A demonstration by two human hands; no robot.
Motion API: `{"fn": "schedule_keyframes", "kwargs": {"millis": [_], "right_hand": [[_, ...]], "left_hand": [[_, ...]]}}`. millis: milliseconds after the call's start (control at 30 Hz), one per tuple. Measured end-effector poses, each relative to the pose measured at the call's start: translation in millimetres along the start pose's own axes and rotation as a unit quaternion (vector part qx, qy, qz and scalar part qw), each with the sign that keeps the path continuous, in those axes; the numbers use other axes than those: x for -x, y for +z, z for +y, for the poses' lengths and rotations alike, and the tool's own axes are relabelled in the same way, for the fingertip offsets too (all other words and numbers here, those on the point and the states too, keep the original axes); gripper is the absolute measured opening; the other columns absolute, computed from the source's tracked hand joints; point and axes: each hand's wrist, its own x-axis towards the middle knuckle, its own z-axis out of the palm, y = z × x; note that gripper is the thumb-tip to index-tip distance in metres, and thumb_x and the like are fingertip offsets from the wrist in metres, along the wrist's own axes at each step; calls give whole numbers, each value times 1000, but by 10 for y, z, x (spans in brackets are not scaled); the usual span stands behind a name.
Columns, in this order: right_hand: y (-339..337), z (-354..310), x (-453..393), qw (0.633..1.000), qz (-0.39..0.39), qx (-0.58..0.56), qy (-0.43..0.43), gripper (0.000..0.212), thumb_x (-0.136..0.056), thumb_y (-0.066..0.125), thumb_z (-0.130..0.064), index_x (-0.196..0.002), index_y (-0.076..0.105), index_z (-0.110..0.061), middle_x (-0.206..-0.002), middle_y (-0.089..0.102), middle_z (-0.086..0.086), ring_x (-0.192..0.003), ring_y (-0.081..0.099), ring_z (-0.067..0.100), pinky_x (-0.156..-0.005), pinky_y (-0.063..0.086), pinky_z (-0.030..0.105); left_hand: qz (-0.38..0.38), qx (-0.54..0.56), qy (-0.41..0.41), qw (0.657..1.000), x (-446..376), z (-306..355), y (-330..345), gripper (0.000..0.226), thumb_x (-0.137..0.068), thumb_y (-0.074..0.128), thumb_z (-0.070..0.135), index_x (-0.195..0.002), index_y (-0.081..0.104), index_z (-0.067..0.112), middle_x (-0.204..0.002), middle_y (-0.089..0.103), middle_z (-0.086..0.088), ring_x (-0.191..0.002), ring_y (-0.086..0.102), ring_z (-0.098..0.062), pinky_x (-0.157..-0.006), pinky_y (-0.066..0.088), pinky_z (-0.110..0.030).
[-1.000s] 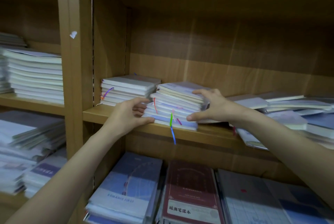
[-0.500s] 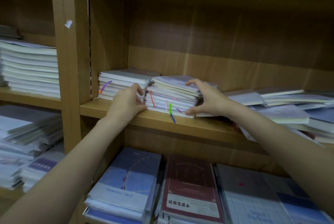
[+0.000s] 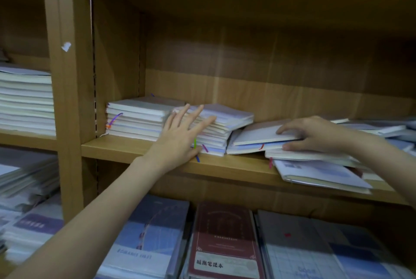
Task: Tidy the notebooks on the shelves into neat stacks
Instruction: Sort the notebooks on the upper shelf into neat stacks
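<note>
Head camera, looking down and forward at a wooden bookcase: nearest, on the lowest shelf in view, flat-lying notebooks in clear wrap, among them a pale blue notebook (image 3: 146, 240), a maroon notebook (image 3: 225, 245) with a white label of Chinese characters, and a blue grid-patterned notebook (image 3: 315, 263) to its right. In the bay left of the upright divider (image 3: 69, 121), a slumped pile of wrapped notebooks (image 3: 27, 191) lies below.

Above these, on the middle shelf (image 3: 139, 147), the left hand (image 3: 180, 137) has its fingers straight and spread, the palm pressed flat against the front edge of the second stack (image 3: 216, 128), gripping nothing. That stack leans slightly, its upper books fanned toward the right; green, pink and blue ribbon markers (image 3: 195, 146) hang from its lower front beside the hand. It touches the tidy stack (image 3: 137, 119) on its left, which stands square against the divider's inner wall with a purple ribbon at its front.

To the right, the right hand (image 3: 315, 134) pinches the near edge of a loose white notebook (image 3: 258, 134), fingers on top and thumb under it. This notebook tilts against the second stack and rests on an untidy spread of notebooks (image 3: 319, 168), one of which overhangs the shelf's front lip.

Farther off, in the left bay, a taller stack of cream-edged notebooks (image 3: 27, 101) sits on its own shelf. The bookcase's back panel (image 3: 270, 53) is behind everything.
</note>
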Motion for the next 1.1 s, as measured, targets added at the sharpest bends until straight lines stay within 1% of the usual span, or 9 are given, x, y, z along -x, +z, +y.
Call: {"fn": "schedule_keyframes", "kwargs": {"millis": [67,133,233,500,667,767,833,933,1100], "right_hand": [[28,-7,4,999,19,27,-16,40,-90,57,-38,-129,52,-28,-126,57,-4,-106,51,11,-86,40,23],[77,-53,-13,998,39,37,-23,40,-92,55,-32,-131,51,-24,-127,57,-1,-112,51,15,-88,38,23],[153,-100,-28,998,60,10,-27,40,-93,54,-28,-131,52,-17,-131,56,1,-120,48,18,-93,35,23],[148,-101,36,991,126,26,-47,24,-93,55,-23,-109,68,-11,-104,70,5,-102,61,23,-88,45,34],[-166,70,328,960,271,-25,-66,19,-92,55,-13,-105,66,-3,-93,68,10,-84,61,21,-76,47,32],[-307,98,447,934,347,-40,-77,16,-90,58,-10,-101,66,-1,-87,66,9,-76,53,13,-70,40,25],[-334,87,466,930,355,-36,-88,15,-90,58,-10,-100,66,-2,-85,65,8,-74,55,16,-69,39,25],[-342,53,474,926,362,-25,-99,15,-91,57,-10,-100,65,-1,-87,66,11,-78,62,25,-69,46,32],[-555,-23,545,882,462,-23,-93,14,-89,59,-6,-99,65,2,-87,68,14,-78,65,32,-71,49,36]], "left_hand": [[-19,-9,19,1000,-30,11,21,79,-93,52,31,-140,-11,35,-156,13,0,-144,7,-26,-114,7,-46],[-10,-27,36,999,-36,25,20,80,-92,52,30,-139,-12,35,-153,22,-3,-141,17,-28,-114,12,-48],[-30,-56,32,997,-46,75,-25,81,-92,49,31,-136,-20,36,-152,19,-3,-140,16,-27,-114,10,-46],[-94,-83,-5,992,-68,218,-181,83,-92,46,33,-140,-21,41,-151,13,-2,-139,11,-25,-113,10,-42],[-100,-78,-12,992,-69,202,-186,88,-90,48,30,-133,-28,42,-150,15,-3,-139,12,-25,-114,10,-43],[-88,-49,-45,994,-79,272,-183,81,-90,49,32,-142,-10,46,-149,19,-1,-137,16,-24,-111,17,-42],[-78,-24,-78,994,-127,359,-203,66,-90,49,37,-144,11,45,-146,24,0,-135,22,-25,-109,20,-40],[-65,33,-111,991,-266,464,-267,56,-90,51,46,-141,30,37,-137,37,-2,-128,35,-26,-106,26,-39],[22,262,-68,962,-427,723,-382,54,-85,64,34,-134,45,24,-112,48,3,-109,49,-14,-88,39,-24]]}}
